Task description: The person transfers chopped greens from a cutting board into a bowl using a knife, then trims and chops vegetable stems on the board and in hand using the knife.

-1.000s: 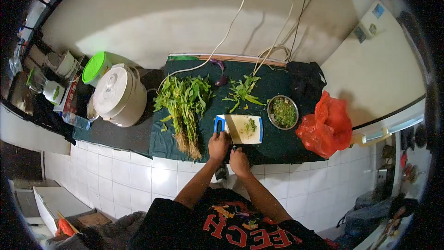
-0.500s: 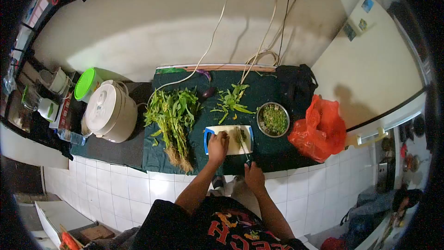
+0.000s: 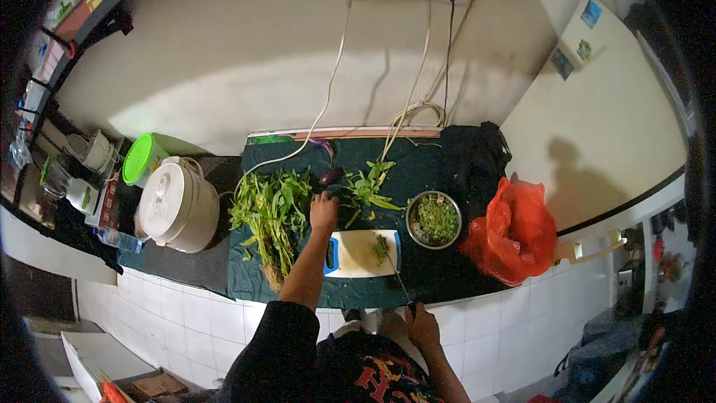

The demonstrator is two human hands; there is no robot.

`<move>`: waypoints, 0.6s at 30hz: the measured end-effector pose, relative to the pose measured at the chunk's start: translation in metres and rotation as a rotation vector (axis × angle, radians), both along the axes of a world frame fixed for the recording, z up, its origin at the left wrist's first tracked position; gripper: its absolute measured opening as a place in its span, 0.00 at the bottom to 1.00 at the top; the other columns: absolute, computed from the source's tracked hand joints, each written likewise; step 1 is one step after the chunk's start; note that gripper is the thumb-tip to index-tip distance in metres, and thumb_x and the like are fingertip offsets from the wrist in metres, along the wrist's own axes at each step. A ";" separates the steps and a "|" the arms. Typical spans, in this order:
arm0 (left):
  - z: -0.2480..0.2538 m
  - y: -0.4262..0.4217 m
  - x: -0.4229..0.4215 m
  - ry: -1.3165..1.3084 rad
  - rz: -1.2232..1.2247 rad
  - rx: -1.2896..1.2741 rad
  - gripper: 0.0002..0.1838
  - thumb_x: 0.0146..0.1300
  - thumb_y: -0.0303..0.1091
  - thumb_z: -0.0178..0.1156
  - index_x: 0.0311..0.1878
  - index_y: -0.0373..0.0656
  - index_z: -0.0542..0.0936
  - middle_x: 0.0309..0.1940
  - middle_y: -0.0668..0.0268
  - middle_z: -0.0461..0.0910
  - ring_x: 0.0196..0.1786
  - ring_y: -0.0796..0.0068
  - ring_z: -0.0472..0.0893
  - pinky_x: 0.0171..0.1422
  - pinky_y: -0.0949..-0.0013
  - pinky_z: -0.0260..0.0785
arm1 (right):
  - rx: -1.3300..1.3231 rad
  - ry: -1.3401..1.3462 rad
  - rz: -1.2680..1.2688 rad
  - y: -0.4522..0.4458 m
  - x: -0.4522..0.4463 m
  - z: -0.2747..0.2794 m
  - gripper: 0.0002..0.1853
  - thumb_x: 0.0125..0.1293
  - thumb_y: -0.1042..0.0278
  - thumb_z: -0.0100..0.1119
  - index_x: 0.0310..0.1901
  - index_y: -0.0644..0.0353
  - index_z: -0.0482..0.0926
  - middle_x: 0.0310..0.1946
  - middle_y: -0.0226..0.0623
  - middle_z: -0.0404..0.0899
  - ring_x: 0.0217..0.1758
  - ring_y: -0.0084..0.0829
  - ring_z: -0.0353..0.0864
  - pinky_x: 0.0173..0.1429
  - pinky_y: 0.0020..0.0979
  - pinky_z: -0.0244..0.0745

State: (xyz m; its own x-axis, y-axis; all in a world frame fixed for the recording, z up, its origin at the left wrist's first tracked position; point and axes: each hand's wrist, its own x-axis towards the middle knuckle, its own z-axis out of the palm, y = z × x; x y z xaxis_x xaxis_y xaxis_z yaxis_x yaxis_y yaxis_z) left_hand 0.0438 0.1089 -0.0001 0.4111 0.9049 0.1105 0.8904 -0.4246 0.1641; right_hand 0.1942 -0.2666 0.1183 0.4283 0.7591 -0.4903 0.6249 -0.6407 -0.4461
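My left hand (image 3: 324,213) is stretched forward beside the leafy green stalks (image 3: 274,209), fingers a little apart, just short of a dark purple eggplant (image 3: 332,176). Nothing shows in its fingers. My right hand (image 3: 423,326) is closed round the handle of a knife (image 3: 403,285), low at the table's front edge. The blade points up to the white cutting board (image 3: 354,255) with blue ends. A small heap of chopped greens (image 3: 381,248) lies there near the blade tip. Loose leaves (image 3: 369,185) lie behind the board. Right of them stands a metal bowl (image 3: 412,233) of chopped greens.
A red plastic bag (image 3: 514,231) sits at the table's right end, a black bag (image 3: 481,153) behind it. On the left stand a white rice cooker (image 3: 168,201) and a green-lidded container (image 3: 140,158). A white cable (image 3: 328,97) runs down the wall to the table.
My left hand has left the board and moved forward, up beside the greens and eggplant. My right hand has drawn the knife back slightly. The whole view has shifted downward.
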 end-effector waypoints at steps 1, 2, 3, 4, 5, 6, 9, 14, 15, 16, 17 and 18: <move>-0.002 -0.001 -0.002 0.009 -0.035 0.040 0.07 0.62 0.31 0.54 0.39 0.46 0.80 0.48 0.59 0.74 0.54 0.56 0.73 0.55 0.55 0.69 | -0.029 -0.001 0.008 0.001 0.001 0.003 0.22 0.70 0.49 0.49 0.48 0.65 0.71 0.34 0.58 0.81 0.38 0.60 0.81 0.43 0.54 0.75; -0.004 -0.001 -0.003 0.018 -0.069 0.077 0.07 0.63 0.31 0.53 0.39 0.46 0.80 0.49 0.60 0.74 0.55 0.56 0.73 0.55 0.55 0.69 | -0.031 0.006 0.009 -0.001 0.004 -0.001 0.22 0.70 0.49 0.49 0.48 0.65 0.71 0.34 0.58 0.81 0.38 0.60 0.81 0.43 0.54 0.75; -0.004 -0.002 -0.002 0.023 -0.069 0.075 0.07 0.63 0.31 0.53 0.39 0.46 0.80 0.49 0.60 0.74 0.55 0.56 0.73 0.55 0.55 0.69 | 0.175 -0.076 0.140 -0.004 0.006 -0.004 0.22 0.70 0.50 0.48 0.48 0.65 0.71 0.34 0.59 0.81 0.37 0.60 0.81 0.42 0.55 0.75; -0.004 -0.004 -0.003 0.021 -0.068 0.048 0.07 0.63 0.31 0.53 0.40 0.46 0.80 0.48 0.59 0.75 0.54 0.56 0.73 0.55 0.55 0.69 | 0.381 -0.155 0.273 -0.007 0.008 -0.006 0.22 0.70 0.50 0.48 0.49 0.65 0.71 0.34 0.59 0.81 0.36 0.60 0.81 0.41 0.55 0.75; -0.003 -0.006 -0.003 0.017 -0.066 0.022 0.07 0.63 0.31 0.54 0.40 0.46 0.80 0.47 0.58 0.76 0.54 0.56 0.74 0.55 0.55 0.69 | 0.379 -0.149 0.277 -0.005 0.010 -0.011 0.22 0.70 0.50 0.48 0.49 0.65 0.71 0.34 0.59 0.81 0.36 0.60 0.81 0.41 0.55 0.75; 0.003 -0.011 -0.002 0.019 -0.061 0.020 0.07 0.63 0.31 0.54 0.40 0.46 0.80 0.47 0.58 0.76 0.54 0.56 0.74 0.55 0.55 0.69 | 0.314 -0.114 0.294 0.005 0.013 -0.007 0.22 0.71 0.50 0.47 0.48 0.65 0.70 0.33 0.59 0.80 0.35 0.59 0.81 0.40 0.55 0.75; 0.024 -0.044 -0.006 -0.344 0.086 -0.118 0.07 0.62 0.33 0.58 0.41 0.44 0.81 0.42 0.55 0.79 0.48 0.55 0.78 0.51 0.56 0.72 | 0.151 -0.014 0.268 0.030 0.010 -0.005 0.21 0.71 0.50 0.47 0.45 0.65 0.70 0.32 0.60 0.80 0.34 0.58 0.81 0.38 0.54 0.76; 0.044 -0.119 -0.047 -0.701 0.329 -0.330 0.11 0.58 0.34 0.65 0.41 0.40 0.81 0.32 0.53 0.84 0.34 0.53 0.84 0.40 0.61 0.75 | 0.031 0.061 0.334 0.038 -0.009 -0.026 0.20 0.71 0.51 0.47 0.42 0.65 0.68 0.31 0.60 0.79 0.35 0.57 0.81 0.38 0.53 0.76; 0.030 -0.129 -0.057 -0.600 0.344 -0.331 0.10 0.59 0.33 0.65 0.42 0.41 0.83 0.31 0.54 0.84 0.35 0.57 0.85 0.40 0.63 0.75 | 0.076 0.046 0.422 0.040 -0.012 -0.020 0.19 0.71 0.52 0.47 0.42 0.65 0.68 0.30 0.60 0.79 0.35 0.58 0.81 0.38 0.54 0.76; 0.031 -0.141 -0.060 -0.596 0.349 -0.338 0.10 0.59 0.33 0.65 0.42 0.41 0.83 0.31 0.54 0.84 0.35 0.57 0.85 0.40 0.63 0.75 | 0.121 0.034 0.508 0.040 -0.014 -0.017 0.19 0.71 0.52 0.46 0.43 0.65 0.69 0.29 0.60 0.79 0.34 0.58 0.81 0.38 0.55 0.76; 0.033 -0.152 -0.062 -0.652 0.307 -0.402 0.10 0.59 0.33 0.64 0.42 0.41 0.83 0.31 0.54 0.84 0.35 0.57 0.85 0.40 0.63 0.75 | 0.115 0.040 0.510 0.037 -0.016 -0.015 0.19 0.71 0.52 0.46 0.43 0.65 0.69 0.29 0.60 0.79 0.34 0.58 0.81 0.38 0.55 0.76; 0.040 -0.161 -0.062 -0.708 0.264 -0.465 0.10 0.59 0.33 0.64 0.42 0.41 0.84 0.31 0.53 0.84 0.35 0.58 0.85 0.40 0.63 0.75 | 0.232 0.004 0.474 0.035 -0.018 -0.015 0.19 0.71 0.53 0.46 0.43 0.65 0.69 0.28 0.60 0.79 0.34 0.59 0.81 0.37 0.55 0.76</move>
State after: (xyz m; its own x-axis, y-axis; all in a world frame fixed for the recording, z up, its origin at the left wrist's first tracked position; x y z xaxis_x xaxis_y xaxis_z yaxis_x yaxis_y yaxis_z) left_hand -0.0186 -0.0521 0.0396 0.1573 0.9772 -0.1429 0.5738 0.0274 0.8186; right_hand 0.1761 -0.2321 0.1038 0.0107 0.9578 -0.2872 0.8203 -0.1727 -0.5453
